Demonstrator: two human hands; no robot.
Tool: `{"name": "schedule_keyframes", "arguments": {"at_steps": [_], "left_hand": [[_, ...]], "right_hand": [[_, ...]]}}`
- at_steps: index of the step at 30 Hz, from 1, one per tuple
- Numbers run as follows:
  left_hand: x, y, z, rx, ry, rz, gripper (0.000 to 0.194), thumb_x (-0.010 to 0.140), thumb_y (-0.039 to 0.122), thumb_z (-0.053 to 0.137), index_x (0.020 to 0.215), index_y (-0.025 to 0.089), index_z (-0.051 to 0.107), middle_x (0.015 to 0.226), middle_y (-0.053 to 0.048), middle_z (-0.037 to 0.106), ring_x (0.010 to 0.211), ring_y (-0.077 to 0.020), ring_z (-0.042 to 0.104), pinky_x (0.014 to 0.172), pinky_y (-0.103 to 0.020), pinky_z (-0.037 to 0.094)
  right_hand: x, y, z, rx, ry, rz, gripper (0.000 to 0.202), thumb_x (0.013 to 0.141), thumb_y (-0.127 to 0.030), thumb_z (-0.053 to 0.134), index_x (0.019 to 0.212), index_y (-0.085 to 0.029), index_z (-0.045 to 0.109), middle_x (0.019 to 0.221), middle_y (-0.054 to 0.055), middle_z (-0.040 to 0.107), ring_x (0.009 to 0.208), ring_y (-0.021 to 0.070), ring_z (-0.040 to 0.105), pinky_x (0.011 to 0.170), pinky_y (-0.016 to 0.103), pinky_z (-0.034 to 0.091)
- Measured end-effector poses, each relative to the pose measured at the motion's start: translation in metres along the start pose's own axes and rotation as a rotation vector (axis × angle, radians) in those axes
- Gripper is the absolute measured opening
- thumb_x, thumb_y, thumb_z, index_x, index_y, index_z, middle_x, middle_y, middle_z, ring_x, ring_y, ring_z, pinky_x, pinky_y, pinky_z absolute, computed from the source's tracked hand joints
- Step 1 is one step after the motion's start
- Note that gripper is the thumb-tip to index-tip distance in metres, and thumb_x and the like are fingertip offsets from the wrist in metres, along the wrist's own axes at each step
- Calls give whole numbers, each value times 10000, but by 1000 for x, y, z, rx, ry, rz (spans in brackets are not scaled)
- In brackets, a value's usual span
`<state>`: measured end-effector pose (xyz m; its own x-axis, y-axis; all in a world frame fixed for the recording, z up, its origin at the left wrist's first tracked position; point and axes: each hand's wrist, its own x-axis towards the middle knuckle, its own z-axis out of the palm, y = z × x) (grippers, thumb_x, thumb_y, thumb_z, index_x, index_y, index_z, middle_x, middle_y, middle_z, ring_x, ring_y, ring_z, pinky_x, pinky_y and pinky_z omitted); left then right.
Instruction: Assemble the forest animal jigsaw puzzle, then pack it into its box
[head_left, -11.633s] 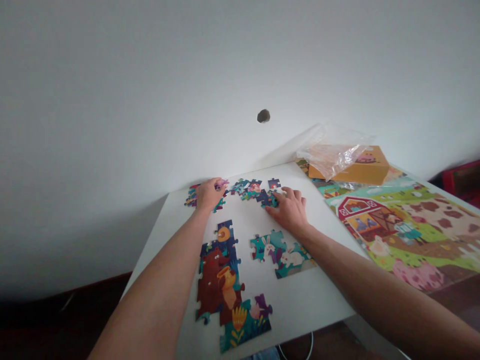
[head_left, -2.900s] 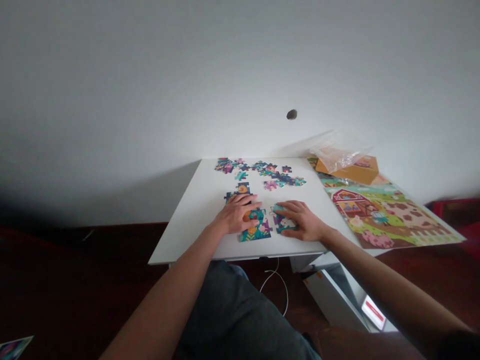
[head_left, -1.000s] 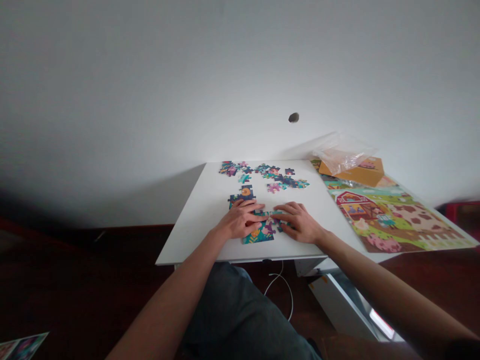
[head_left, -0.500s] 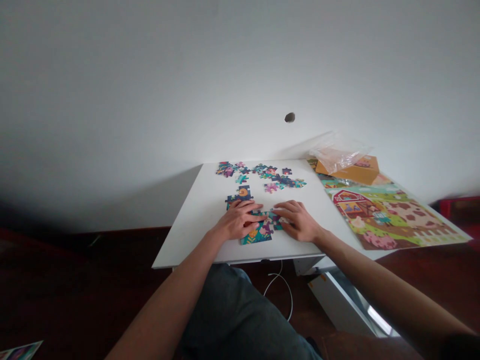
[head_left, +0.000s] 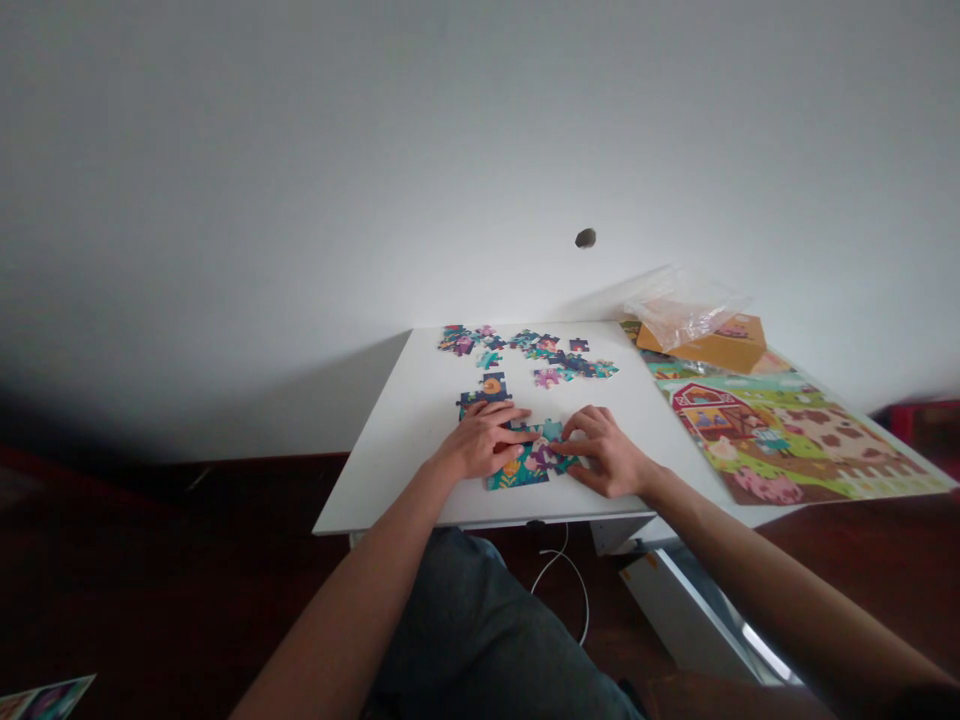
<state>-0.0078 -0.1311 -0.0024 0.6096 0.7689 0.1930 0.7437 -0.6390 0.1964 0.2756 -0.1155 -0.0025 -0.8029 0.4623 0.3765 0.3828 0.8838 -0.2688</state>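
Note:
My left hand (head_left: 484, 440) lies flat with its fingers spread over a joined section of jigsaw puzzle (head_left: 517, 474), hiding part of it. Teal, with yellow leaves and pink shapes, the section sits near the table's front. At its right side, my right hand (head_left: 604, 455) has thumb and fingers bent around a small teal puzzle piece (head_left: 564, 462), which the fingers partly cover. Dark blue joined pieces with an orange round shape (head_left: 491, 386) extend beyond my left hand.
Loose puzzle pieces (head_left: 574, 362) lie in groups toward the back of the white table (head_left: 390, 450); another cluster (head_left: 461, 340) is at back left. On the right are a farm picture (head_left: 817, 440), an orange-brown card (head_left: 724, 345) and a clear plastic bag (head_left: 679, 305).
My right hand has drawn its fingers in from a flatter pose, uncovering more of the section's right side. My left hand stays on the puzzle. The view has shifted slightly.

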Motion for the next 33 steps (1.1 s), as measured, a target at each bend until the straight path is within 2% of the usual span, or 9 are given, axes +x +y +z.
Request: {"name": "schedule_keyframes", "arguments": {"at_steps": [8,17,27,33], "left_hand": [[0,1,-2,-1,-5,-11,375,923,365,539,1278,473,599,1462,59,505,1356,-282,416,1122,-521,276],[0,2,-3,-14,-11,-8,384,918,350,547,1279,466,601,1464,51,504,1355,-283,412,1128,-521,271],[0,3,-3,-3,-7,-6,377,922,359,543,1279,467,600,1464,56,504,1354,-277,413,1121,-514,277],[0,2,-3,2,-17,-9,374,893,462,582,1266,464,614,1467,49,502,1351,-290,418,1129,-517,267]], "right_hand": [[-3,-1,1,-26,17,-26,389,852,-347,647,1233,-275,677,1035,104,587,990,270,465,862,474,331],[-3,0,-1,21,34,6,373,835,-430,674,1180,-292,705,1019,94,630,975,262,505,857,458,349],[-3,4,-1,70,44,-16,346,830,-430,676,1138,-278,715,1000,80,663,957,244,539,854,436,377],[-2,4,3,29,14,-54,343,852,-461,656,1143,-290,717,1028,89,639,980,249,519,856,436,384]]}}
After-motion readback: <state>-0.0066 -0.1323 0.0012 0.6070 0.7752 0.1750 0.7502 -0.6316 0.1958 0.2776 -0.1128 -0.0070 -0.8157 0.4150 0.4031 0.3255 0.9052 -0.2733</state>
